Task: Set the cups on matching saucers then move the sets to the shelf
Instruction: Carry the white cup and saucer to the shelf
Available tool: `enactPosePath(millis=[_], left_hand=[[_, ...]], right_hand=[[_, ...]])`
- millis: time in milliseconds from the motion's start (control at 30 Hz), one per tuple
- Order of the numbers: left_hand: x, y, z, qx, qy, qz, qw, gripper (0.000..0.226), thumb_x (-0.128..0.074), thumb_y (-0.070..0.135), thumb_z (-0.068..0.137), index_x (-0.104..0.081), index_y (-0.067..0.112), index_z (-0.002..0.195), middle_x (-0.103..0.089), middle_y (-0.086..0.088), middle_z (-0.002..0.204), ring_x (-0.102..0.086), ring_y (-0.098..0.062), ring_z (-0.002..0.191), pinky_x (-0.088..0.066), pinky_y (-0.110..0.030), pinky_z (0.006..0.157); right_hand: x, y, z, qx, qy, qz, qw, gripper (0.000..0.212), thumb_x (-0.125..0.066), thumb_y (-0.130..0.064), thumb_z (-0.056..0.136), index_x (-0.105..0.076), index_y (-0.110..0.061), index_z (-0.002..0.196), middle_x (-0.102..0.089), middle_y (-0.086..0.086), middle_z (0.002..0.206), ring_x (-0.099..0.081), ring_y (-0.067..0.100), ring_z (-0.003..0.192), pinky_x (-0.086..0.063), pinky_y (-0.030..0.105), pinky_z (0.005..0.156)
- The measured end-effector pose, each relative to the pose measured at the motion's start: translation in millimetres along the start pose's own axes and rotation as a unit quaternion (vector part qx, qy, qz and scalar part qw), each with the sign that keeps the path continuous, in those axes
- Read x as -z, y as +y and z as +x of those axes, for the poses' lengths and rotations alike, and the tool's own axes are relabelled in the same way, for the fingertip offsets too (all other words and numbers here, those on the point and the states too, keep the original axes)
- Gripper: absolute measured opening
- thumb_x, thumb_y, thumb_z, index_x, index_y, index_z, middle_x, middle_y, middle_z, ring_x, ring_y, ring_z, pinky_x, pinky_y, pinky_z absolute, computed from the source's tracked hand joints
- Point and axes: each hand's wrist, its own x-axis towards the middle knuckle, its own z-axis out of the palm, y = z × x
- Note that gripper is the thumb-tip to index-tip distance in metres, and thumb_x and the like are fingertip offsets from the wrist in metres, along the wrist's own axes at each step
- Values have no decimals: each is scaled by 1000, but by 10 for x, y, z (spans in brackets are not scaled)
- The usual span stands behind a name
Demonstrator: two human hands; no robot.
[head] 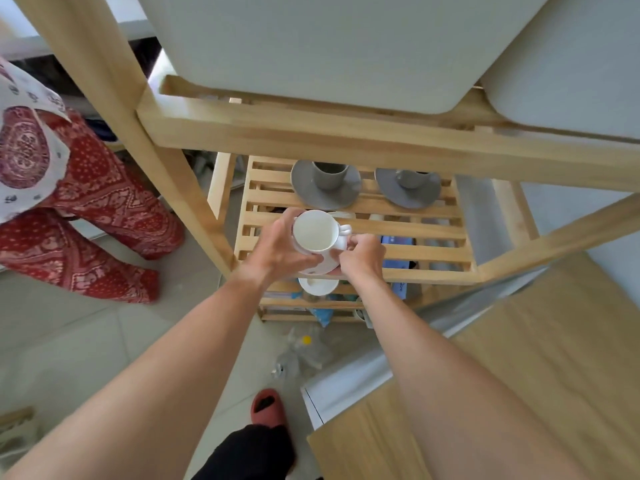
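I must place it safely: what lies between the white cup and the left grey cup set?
Only bare wooden slats of the shelf, in the head view.

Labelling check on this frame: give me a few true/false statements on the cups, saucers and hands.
1. Two grey cup-and-saucer sets already sit at the back of the slatted shelf. True.
2. The white cup is upside down. False: its open mouth faces up.
3. Both hands hold the white set, the left hand at the cup's side and the right hand by the white saucer. True.
4. The white cup rests on a grey saucer. False: its saucer is white.
5. The grey sets are stacked on each other. False: they stand side by side, apart.
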Motion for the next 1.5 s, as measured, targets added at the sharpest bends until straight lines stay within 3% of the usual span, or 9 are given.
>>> enactPosePath(millis=[67, 200, 433, 600, 767, 867, 1067, 1267, 1500], left_hand=[[17, -27, 21, 5, 3, 2, 1000, 85, -92, 24, 55, -51, 21, 130, -60, 6, 115, -56, -13, 105, -45, -21, 85], [62, -72, 74, 4, 19, 2, 1000, 83, -91, 25, 57, -52, 21, 129, -61, 4, 116, -56, -14, 104, -44, -22, 84], [125, -157, 124, 5, 30, 6, 1000, 83, -87, 22, 59, -47, 19, 132, -61, -1, 121, -57, -19, 111, -42, -24, 86], [164, -163, 81, 10, 33, 34, 999, 101, -86, 31, 55, -35, 19, 142, -55, -9, 130, -49, -25, 123, -39, -34, 99], [218, -112, -26, 6, 29, 75, 997, 102, -75, 50, 60, -28, 23, 146, -45, -5, 142, -38, -25, 134, -36, -47, 110], [260, -15, -105, -49, 43, 148, 987, 97, -67, 57, 65, -30, 21, 147, -43, -6, 145, -36, -26, 134, -30, -43, 110], [128, 315, -342, -114, 34, 227, 967, 92, -57, 65, 76, -27, 19, 149, -28, -8, 158, -26, -29, 145, -20, -47, 119], [-346, 835, -880, -163, 12, 234, 958, 88, -56, 63, 80, -26, 18, 150, -21, -7, 162, -18, -29, 149, -16, -49, 121], [-1330, 1718, -1938, -292, -108, 268, 912, 94, -58, 57, 85, -16, 12, 155, -11, -9, 164, -8, -26, 152, -4, -43, 123]], right_hand=[[-38, -22, 26, 14, 10, -24, 1000, 12, -70, 2, 81, -78, -4, 88, -71, 7, 91, -62, 20, 80, -53, 22, 47], [-143, -89, 87, 23, 19, -33, 999, 14, -76, -2, 80, -78, -3, 93, -73, 9, 92, -66, 23, 80, -63, 41, 63], [-306, -154, 139, 50, 19, -38, 998, 15, -76, -2, 80, -77, -4, 94, -70, 6, 85, -69, 27, 82, -63, 45, 66], [-327, -110, 92, 73, 35, -74, 994, 24, -75, -12, 85, -70, -3, 107, -68, 9, 104, -61, 21, 90, -39, 14, 54], [-239, -98, -79, 86, 69, -151, 982, 26, -53, -17, 98, -58, -6, 121, -51, 13, 128, -48, 28, 121, -41, 31, 87], [-117, -48, -166, 117, 109, -249, 955, 47, -49, -22, 98, -42, -8, 142, -32, 19, 152, -33, 35, 138, -35, 44, 109], [358, 174, -434, 159, 125, -316, 927, 64, -40, -33, 101, -16, -11, 156, -5, 18, 164, -11, 38, 150, -15, 52, 121], [1060, 598, -956, 158, 166, -338, 913, 62, -44, -34, 100, -23, -10, 154, -12, 17, 163, -15, 36, 149, -17, 53, 120], [2381, 1513, -1949, 67, 261, -323, 907, 61, -47, -29, 99, -26, -10, 153, -9, 17, 164, -12, 35, 150, -12, 49, 121]])
